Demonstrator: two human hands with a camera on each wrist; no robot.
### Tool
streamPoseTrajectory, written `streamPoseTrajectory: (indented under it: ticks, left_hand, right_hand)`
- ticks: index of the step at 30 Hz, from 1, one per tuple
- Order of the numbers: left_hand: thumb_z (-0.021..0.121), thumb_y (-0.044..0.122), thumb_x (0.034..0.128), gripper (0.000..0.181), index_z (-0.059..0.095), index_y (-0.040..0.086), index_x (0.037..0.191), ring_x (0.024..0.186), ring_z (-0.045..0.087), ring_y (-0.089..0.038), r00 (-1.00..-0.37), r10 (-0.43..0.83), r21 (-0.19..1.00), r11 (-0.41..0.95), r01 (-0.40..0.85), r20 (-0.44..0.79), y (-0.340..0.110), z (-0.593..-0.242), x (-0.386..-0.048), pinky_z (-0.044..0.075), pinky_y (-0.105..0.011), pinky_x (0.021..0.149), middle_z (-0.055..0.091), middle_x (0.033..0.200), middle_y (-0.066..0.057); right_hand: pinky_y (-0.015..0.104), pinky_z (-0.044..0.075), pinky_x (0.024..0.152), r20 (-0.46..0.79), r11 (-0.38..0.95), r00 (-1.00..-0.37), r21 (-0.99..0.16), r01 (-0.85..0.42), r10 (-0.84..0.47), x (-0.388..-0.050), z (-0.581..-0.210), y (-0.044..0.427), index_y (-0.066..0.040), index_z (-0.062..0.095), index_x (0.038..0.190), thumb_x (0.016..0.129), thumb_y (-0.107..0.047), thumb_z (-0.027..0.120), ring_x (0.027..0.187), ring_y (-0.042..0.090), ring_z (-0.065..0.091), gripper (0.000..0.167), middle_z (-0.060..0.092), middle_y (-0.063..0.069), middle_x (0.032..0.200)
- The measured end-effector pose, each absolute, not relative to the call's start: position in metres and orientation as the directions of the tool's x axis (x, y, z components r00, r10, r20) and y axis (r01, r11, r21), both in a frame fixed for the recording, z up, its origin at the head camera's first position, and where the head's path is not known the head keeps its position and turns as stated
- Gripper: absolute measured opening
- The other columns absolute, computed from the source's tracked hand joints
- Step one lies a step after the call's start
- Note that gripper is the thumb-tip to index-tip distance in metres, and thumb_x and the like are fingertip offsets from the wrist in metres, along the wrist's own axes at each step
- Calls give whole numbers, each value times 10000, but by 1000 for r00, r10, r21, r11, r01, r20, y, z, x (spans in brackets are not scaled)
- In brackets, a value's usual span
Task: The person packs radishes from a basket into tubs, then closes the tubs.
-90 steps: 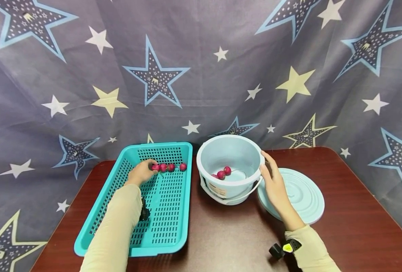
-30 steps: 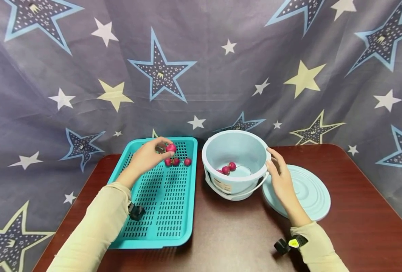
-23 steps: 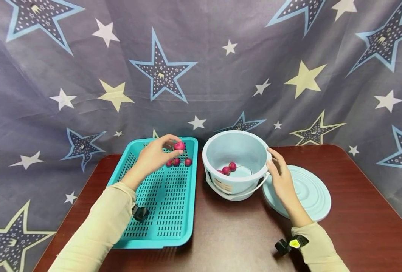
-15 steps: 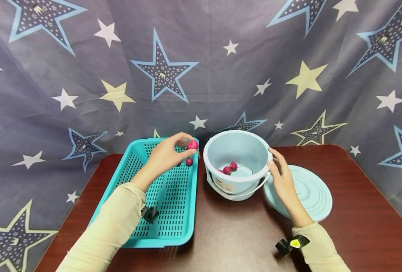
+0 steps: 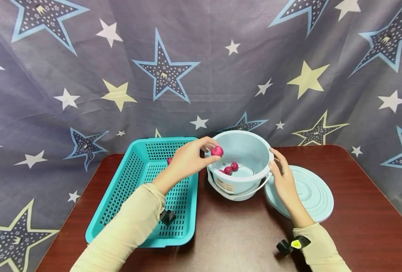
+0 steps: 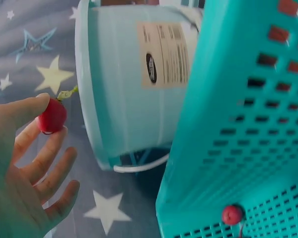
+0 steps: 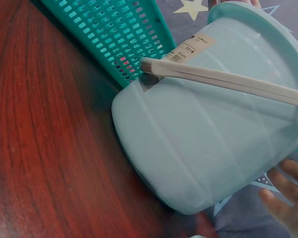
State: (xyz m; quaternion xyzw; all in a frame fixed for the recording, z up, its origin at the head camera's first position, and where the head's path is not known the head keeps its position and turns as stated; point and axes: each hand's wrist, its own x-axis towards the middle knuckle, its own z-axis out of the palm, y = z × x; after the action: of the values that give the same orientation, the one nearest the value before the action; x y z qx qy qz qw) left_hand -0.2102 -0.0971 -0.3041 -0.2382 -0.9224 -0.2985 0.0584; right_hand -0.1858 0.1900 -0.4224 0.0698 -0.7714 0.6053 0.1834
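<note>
Between thumb and fingertips, my left hand (image 5: 191,158) pinches a red radish (image 5: 217,151) with a short green stem, held over the left rim of a pale blue bucket (image 5: 243,187). Inside the bucket, several radishes (image 5: 234,166) lie on the bottom. My right hand (image 5: 284,179) touches the outside of the bucket's right rim with extended fingers (image 7: 283,186). A turquoise perforated basket (image 5: 193,215) stands left of the bucket, under my left forearm. One radish (image 6: 232,214) shows in it in the left wrist view; my hand hides others in the head view.
A round pale blue lid (image 5: 311,196) lies on the dark red table (image 5: 235,234), right of the bucket. The bucket's white handle (image 7: 228,82) hangs down its near side. A grey star-patterned cloth (image 5: 201,75) hangs behind the table.
My left hand took a radish from the row in the basket, lifted it and carried it right to the bucket's rim. My right hand stays at the bucket.
</note>
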Motion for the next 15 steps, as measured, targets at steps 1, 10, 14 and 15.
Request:
streamPoseTrajectory:
  ticks: [1,10,14,15]
  left_hand:
    - [741,415,885,278,663,321,1134,978,618,-113,-876,412,516,709,480,249,-94,-305,-209,487,-350,708,672,1029,112]
    - [764,391,871,307,676,315,1154,1007,603,-60,-845,477,466,707,532,242,-73,-308,-206,495,-339,789,677,1046,129]
    - [759,393,873,291,677,326,1144,999,599,-36,-824,516,437,701,563,235,-64,-309,-206,493,-320,779,675,1024,148]
    - [758,390,874,285,676,327,1140,996,597,-33,-821,524,435,700,566,226,-62,-310,-206,490,-316,775,672,1019,151]
  right_hand:
    - [182,373,942,367,257,-923,-909,-329,115,-186,-422,190,-161,422,1499,1067,-237,447,1172,25,479,439,520,165,1397]
    - [182,367,949,385,265,-916,-900,-346,111,-186,-424,189,-155,421,1499,1068,-227,445,1161,17,489,438,536,180,1378]
    - [182,366,947,386,260,-916,-901,-348,113,-186,-424,189,-160,422,1499,1068,-227,444,1161,22,490,437,538,175,1373]
    - [183,366,948,387,258,-915,-901,-349,113,-186,-425,189,-157,421,1499,1068,-224,444,1162,25,490,437,536,175,1374]
